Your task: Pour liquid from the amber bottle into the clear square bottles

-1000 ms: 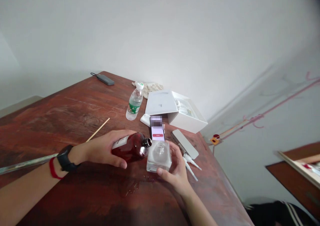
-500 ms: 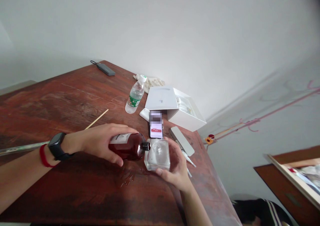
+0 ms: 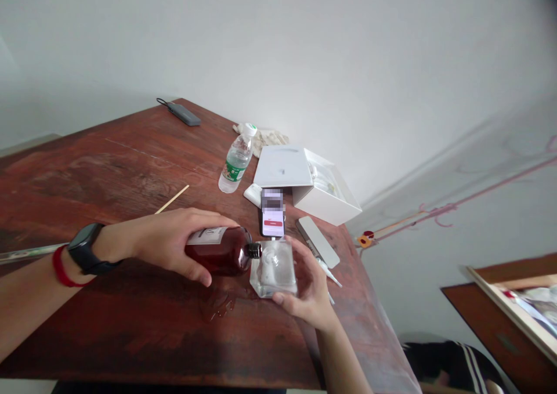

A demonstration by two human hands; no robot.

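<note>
My left hand (image 3: 178, 243) is wrapped round a dark red-brown bottle (image 3: 226, 255) with a pale label, tilted onto its side. Its black threaded neck points right and meets the upper left of a clear square glass container (image 3: 274, 272). My right hand (image 3: 307, 289) grips that container from its right side, thumb in front. Whether liquid is flowing between the two cannot be made out. Below the bottle, a small wet patch (image 3: 223, 309) glistens on the wooden table (image 3: 143, 336).
Behind the hands lie a lit phone (image 3: 272, 223), a clear water bottle (image 3: 235, 165) with a green label, and an open white box (image 3: 326, 199). A thin wooden stick (image 3: 174, 198) is at left, a grey flat case (image 3: 319, 242) at right. The table's right edge is close to my right arm.
The view has shifted slightly. The red-brown bottle lies a little further left and up in view, its neck still at the glass container. Both hands keep their hold.
</note>
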